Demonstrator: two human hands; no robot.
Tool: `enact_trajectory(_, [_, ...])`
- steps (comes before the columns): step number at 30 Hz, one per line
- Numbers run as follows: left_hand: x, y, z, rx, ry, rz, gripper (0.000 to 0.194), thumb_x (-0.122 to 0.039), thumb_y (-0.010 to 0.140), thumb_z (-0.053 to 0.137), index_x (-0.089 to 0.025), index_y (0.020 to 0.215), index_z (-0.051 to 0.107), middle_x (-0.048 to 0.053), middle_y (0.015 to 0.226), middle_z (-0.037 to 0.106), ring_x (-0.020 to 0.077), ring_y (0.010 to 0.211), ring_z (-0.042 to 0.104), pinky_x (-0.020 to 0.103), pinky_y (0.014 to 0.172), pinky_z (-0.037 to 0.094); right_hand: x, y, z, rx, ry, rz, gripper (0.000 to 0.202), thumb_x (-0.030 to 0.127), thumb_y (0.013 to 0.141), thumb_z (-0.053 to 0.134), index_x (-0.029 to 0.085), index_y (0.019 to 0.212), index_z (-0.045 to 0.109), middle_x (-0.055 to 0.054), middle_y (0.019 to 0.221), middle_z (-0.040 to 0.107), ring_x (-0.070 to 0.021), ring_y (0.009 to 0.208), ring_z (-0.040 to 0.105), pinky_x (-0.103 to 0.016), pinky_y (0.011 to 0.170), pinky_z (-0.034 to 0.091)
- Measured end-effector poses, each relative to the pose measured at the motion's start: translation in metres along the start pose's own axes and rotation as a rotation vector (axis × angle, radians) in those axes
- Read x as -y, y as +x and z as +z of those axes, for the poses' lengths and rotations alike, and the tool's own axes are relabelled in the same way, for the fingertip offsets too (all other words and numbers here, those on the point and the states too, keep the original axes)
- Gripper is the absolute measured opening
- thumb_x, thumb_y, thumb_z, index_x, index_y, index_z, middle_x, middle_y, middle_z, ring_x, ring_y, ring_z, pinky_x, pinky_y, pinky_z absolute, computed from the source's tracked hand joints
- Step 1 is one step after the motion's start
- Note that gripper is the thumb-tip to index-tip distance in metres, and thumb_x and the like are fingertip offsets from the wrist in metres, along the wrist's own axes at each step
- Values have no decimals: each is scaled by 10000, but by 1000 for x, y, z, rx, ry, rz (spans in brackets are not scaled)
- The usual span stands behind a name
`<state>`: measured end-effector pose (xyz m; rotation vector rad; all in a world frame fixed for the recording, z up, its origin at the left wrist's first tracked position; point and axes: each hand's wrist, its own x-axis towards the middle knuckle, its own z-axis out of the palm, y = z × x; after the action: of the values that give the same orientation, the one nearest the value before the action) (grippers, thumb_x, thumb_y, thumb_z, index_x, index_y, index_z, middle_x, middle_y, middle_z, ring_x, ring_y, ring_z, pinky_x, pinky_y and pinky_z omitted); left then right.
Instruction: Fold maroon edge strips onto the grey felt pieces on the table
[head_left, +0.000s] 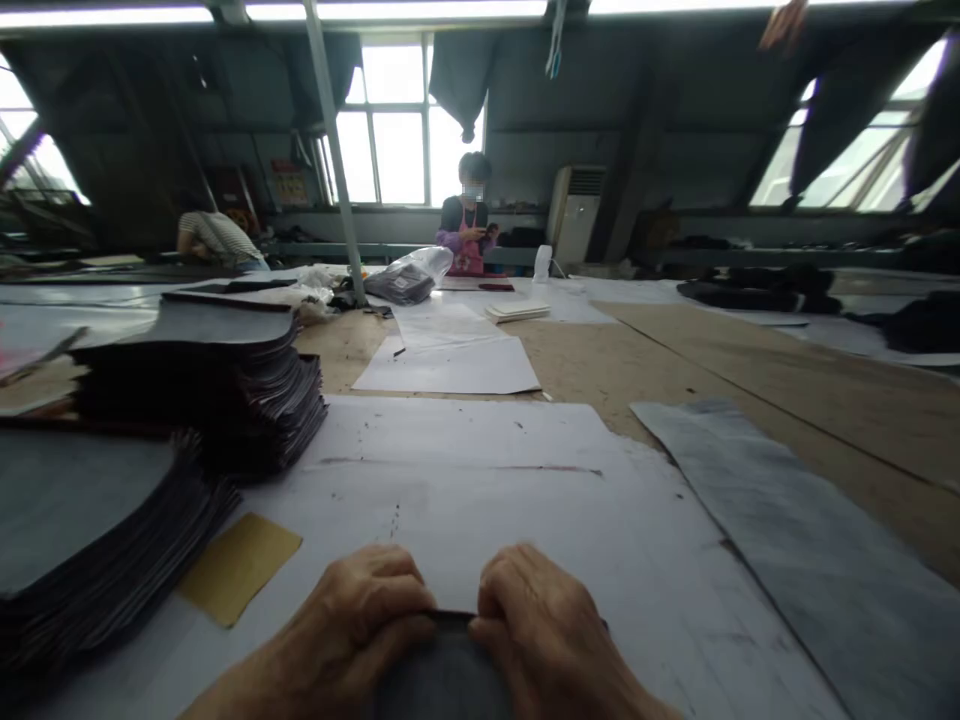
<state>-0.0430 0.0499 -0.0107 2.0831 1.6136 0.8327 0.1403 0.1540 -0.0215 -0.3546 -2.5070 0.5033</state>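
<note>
- While its lower part runs out of the frame at the bottom, one dark piece (pixel 444 680) lies at the near middle of the table, between the two hands, its far edge uppermost.
- Left hand (pixel 364 605): fingers curled, thumb pressed towards them; pinched on the far edge of the dark piece, at its left end, with no visible gap in the grip.
- Right hand (pixel 544 625): a matching pinch on the same edge, to the right; knuckles near those of the left hand but apart from them.
- White sheet (pixel 480 510), large, marked with dark specks and a long smudged line; spread beneath and beyond the hands.
- Yellow card (pixel 241 567), one; flat, left of the left hand, beside the near stack.
- Near stack (pixel 82 500) of dark pieces with grey tops, at left; cut off by the frame.
- Far stack (pixel 217 375), similar, taller, just behind it.
- Grey strip (pixel 810 540), long; flat, right of the white sheet.
- Smaller white paper (pixel 450 365), beyond the large sheet, on the brown tabletop (pixel 600 360).
- Clear plastic bag (pixel 412 275), with grey contents, near a pale pole (pixel 335 150).
- Person in a pink apron (pixel 469 245), across the table, hands raised before the body.
- Person in a striped top (pixel 221 237), bent over, farther left.
</note>
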Motion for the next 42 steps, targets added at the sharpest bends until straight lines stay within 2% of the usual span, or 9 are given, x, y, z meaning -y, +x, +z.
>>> enact_trajectory(7, [11,1,0,-87,-3,-169,287,-320,891,428,-176,700,585,-15,671,558,97,642,531,179,587,362,-21,8,-33,264,98,335,151,192,789,521,176,681,626,-13,728,626,-123,678,559,-222,631,349])
enact_trajectory(13, [18,2,-1,-142,-66,-441,388,-510,836,433,-185,745,627,-18,651,547,134,640,500,195,587,372,-38,12,-50,241,250,518,121,188,709,555,170,660,663,15,597,595,-100,591,527,-190,557,341])
enact_trajectory(21, [35,4,3,-107,-239,-541,445,-581,776,473,-167,733,631,2,676,545,162,676,478,221,603,380,-37,13,-40,50,297,783,75,224,605,634,158,574,620,35,513,515,-89,521,460,-178,452,297])
enact_trajectory(28, [30,26,-3,-238,-106,-511,469,-590,753,469,-155,687,631,2,657,579,167,656,523,223,587,414,-52,21,-30,-80,147,813,294,317,864,422,143,716,606,-3,606,563,-105,533,496,-227,528,386])
enact_trajectory(31, [31,54,-10,-263,-38,-494,476,-567,784,414,-150,711,633,-4,611,581,157,595,533,221,543,416,-47,19,-29,-160,-20,775,218,223,852,429,130,907,619,-105,911,619,-182,841,548,-298,747,407])
enact_trajectory(33, [38,76,-16,-256,17,-467,419,-520,787,442,-157,720,642,-5,619,598,162,620,557,227,581,434,-39,16,-28,-165,-105,664,261,188,827,461,147,1053,584,-117,1094,570,-220,1036,472,-323,872,354])
enact_trajectory(38, [52,119,-20,-375,254,-453,275,-294,821,468,-151,993,627,96,1042,630,239,1030,542,402,928,385,-32,6,-17,-17,-209,436,244,261,818,502,152,1006,614,-113,1136,556,-273,1053,442,-427,919,311])
enact_trajectory(40, [45,122,-11,-438,359,-433,331,-262,853,409,-130,1106,576,142,1216,536,276,1168,446,482,1000,298,-35,5,-12,6,-239,422,272,272,842,473,132,1037,602,-130,1155,542,-286,1061,434,-457,919,301])
enact_trajectory(42, [33,120,4,-388,425,-340,354,-300,850,435,-170,1155,561,102,1293,487,264,1220,401,446,1042,273,-37,7,-7,14,-255,422,302,281,855,461,119,1077,585,-139,1176,530,-291,1076,423,-465,917,298])
